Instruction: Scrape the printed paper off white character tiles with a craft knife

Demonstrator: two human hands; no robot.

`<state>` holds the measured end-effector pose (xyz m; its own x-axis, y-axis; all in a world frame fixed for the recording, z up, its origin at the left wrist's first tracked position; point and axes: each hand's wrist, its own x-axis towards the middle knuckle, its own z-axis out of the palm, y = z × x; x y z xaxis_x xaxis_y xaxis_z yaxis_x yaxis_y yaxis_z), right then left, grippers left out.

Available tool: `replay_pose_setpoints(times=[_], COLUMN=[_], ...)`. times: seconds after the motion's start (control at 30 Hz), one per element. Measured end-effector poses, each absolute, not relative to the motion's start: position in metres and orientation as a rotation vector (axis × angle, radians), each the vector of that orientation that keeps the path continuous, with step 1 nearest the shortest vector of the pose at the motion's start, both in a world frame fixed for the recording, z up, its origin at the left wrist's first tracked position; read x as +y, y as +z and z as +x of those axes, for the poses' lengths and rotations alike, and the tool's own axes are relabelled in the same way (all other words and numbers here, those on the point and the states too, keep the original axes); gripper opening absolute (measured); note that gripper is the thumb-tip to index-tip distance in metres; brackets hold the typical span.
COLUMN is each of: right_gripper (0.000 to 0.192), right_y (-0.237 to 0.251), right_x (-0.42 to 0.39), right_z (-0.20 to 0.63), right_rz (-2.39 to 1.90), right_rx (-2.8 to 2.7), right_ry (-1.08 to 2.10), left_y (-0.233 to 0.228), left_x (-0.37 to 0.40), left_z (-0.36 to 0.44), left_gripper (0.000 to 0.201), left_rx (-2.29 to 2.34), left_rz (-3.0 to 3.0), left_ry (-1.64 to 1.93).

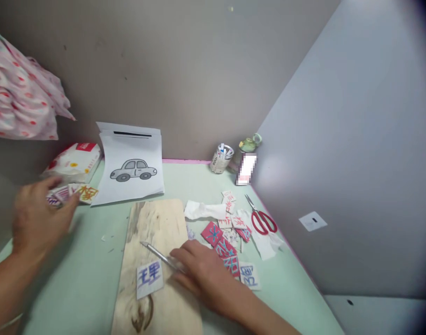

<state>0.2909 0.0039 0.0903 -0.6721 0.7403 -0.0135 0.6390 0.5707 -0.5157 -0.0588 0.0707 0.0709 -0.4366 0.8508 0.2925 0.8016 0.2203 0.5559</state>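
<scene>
Right hand (202,272) pinches slim silver craft knife (159,254) on pale wooden board (157,223), blade pointing up-left, white blue-lettered card (149,278) just left; blurred left hand (38,216) touches cards (76,193) far left, grip unclear.

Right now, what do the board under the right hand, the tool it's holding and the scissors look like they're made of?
The board looks like unfinished wood: pale, with brown grain streaks and a dark knot. The tool in the right hand seems to be metal, a thin silvery shaft with a shine, possibly a craft knife. The scissors have grey metal-looking blades and glossy red handles, probably plastic.
</scene>
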Motion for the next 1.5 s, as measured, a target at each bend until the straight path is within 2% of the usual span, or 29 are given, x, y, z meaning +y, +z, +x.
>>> replay_pose_setpoints(times=[0.13,0.2,0.33,0.47,0.57,0.6,0.67,0.8,0.9,1.07,1.2,1.3,1.37,1.5], right_gripper=[0.011,0.017,0.017,0.018,0.008,0.005,0.015,0.034,0.031,0.033,0.013,0.022,0.023,0.019], right_y=[0.074,0.071,0.072,0.074,0.074,0.074,0.077,0.087,0.090,0.077,0.071,0.080,0.090,0.096], right_x=[0.008,0.012,0.017,0.015,0.015,0.016,0.018,0.014,-0.002,-0.032,-0.035,-0.030,-0.027,-0.021], right_z=[0.268,0.270,0.286,0.300,0.313,0.320,0.342,0.402,0.436,0.444,0.440,0.441,0.439,0.425], right_rz=[-1.140,-1.200,-1.310,-1.374,-1.384,-1.393,-1.450,-1.668,-1.834,-2.059,-2.087,-1.934,-1.810,-1.680], right_rx=[-2.765,-2.735,-2.422,-2.072,-1.851,-1.783,-1.662,-1.535,-1.656,-1.789,-1.694,-1.584,-1.571,-1.599], right_ry=[0.535,0.561,0.775,1.107,1.280,1.278,1.213,1.000,0.851,0.807,0.952,1.123,1.202,1.298], left_y=[0.059,0.040,0.008,0.007,0.014,0.014,0.012,0.000,-0.004,-0.003,-0.003,0.012,0.031,0.067], left_x=[0.025,-0.003,-0.043,-0.043,-0.030,-0.026,-0.020,-0.016,-0.013,-0.013,-0.015,-0.008,0.003,0.027], left_z=[-0.013,0.008,0.030,0.032,0.032,0.033,0.035,0.037,0.035,0.033,0.035,0.048,0.068,0.126], left_gripper=[0.052,0.051,0.060,0.041,0.045,0.049,0.053,0.049,0.044,0.042,0.044,0.048,0.043,0.026], left_rx=[2.072,1.777,1.645,1.592,1.532,1.534,1.554,1.535,1.502,1.485,1.422,1.340,1.259,1.121], left_rz=[1.677,1.756,1.984,2.165,2.264,2.278,2.268,2.248,2.259,2.239,2.244,2.284,2.323,2.413], left_ry=[0.886,0.789,0.713,0.701,0.702,0.713,0.717,0.673,0.667,0.663,0.647,0.692,0.706,0.257])
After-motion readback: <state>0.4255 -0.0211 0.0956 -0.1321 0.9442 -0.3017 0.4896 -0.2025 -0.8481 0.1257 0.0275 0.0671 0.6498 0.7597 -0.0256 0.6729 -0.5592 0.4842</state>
